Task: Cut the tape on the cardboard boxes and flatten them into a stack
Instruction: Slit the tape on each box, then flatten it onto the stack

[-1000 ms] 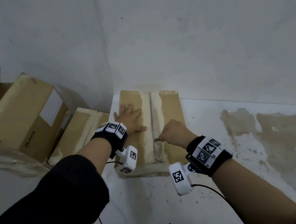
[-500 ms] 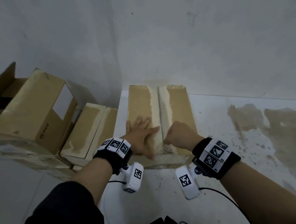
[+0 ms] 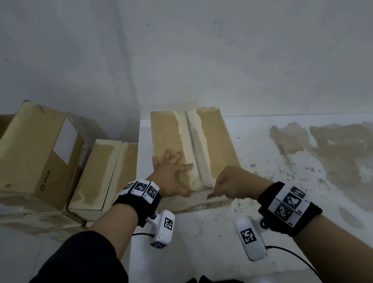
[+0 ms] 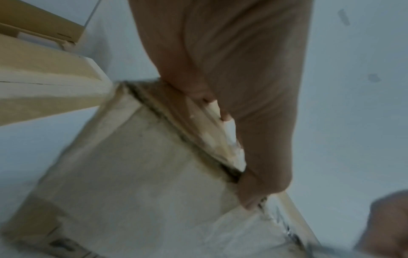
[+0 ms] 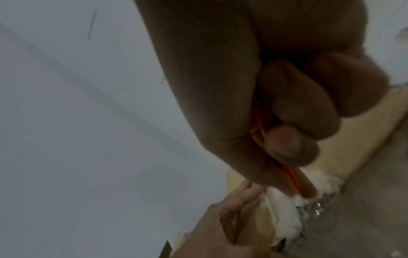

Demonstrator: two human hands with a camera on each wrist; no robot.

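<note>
A taped cardboard box (image 3: 216,142) lies on the white surface, its seam (image 3: 194,145) running away from me. My left hand (image 3: 173,174) presses flat on the left flap near the front edge, fingers spread; the left wrist view shows the thumb (image 4: 253,197) at the box's (image 4: 143,174) top front edge. My right hand (image 3: 233,182) grips an orange-handled cutter (image 5: 295,176). Its blade (image 3: 210,195) sits at the seam's near end, on the front face. The handle is mostly hidden in the fist.
A large open box (image 3: 24,158) and a smaller shut box (image 3: 104,173) stand to the left against the wall. The white surface (image 3: 194,247) has a brown stained patch (image 3: 348,155) on the right. Walls meet in a corner behind the box.
My right hand has drawn the cutter toward me along the seam, from partway down the top to the front edge. My left hand has slid nearer along the left flap.
</note>
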